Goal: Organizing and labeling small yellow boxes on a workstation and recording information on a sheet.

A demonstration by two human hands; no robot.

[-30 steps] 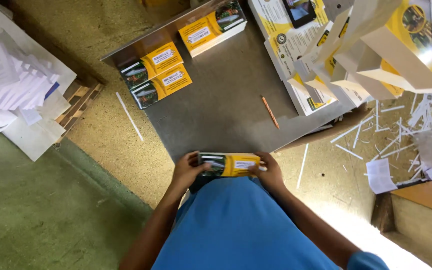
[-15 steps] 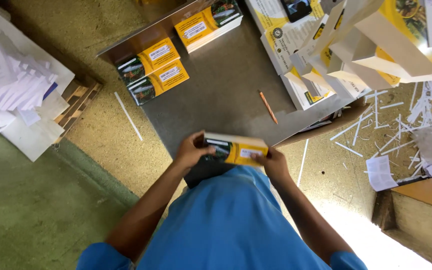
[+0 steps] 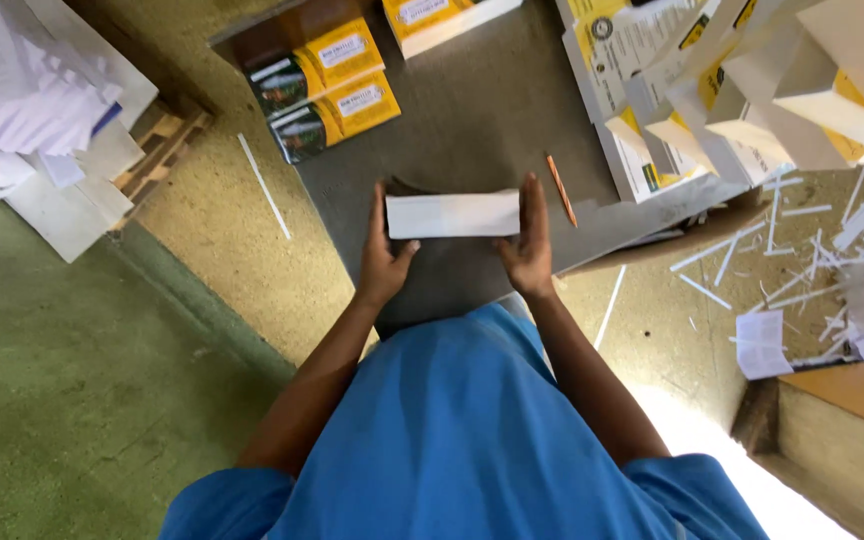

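Fingers of both hands press flat against the two short ends of a white box (image 3: 454, 214), holding it level between them over a grey board (image 3: 472, 110). Left hand (image 3: 384, 258) covers the left end with its thumb reaching up under the box's lower edge; right hand (image 3: 529, 245) stands upright against the right end, fingers straight and close together. Only the plain white face of the box shows.

Just right of the right hand, an orange pencil (image 3: 560, 189) lies slanted on the board, apart from the fingers. At the far side of the board sit yellow-and-dark boxes (image 3: 334, 85), two side by side, with another partly cut off at the top edge (image 3: 442, 18). To the right, a heap of flat white-and-yellow cartons (image 3: 752, 110) leans over the board's corner. Beyond it, white paper strips (image 3: 802, 250) are scattered across the floor. A single white strip (image 3: 264, 186) lies left of the board. At far left, stacked white sheets (image 3: 22, 110) rest on a wooden pallet (image 3: 162, 145). Blue shirt (image 3: 452, 440) fills the foreground.
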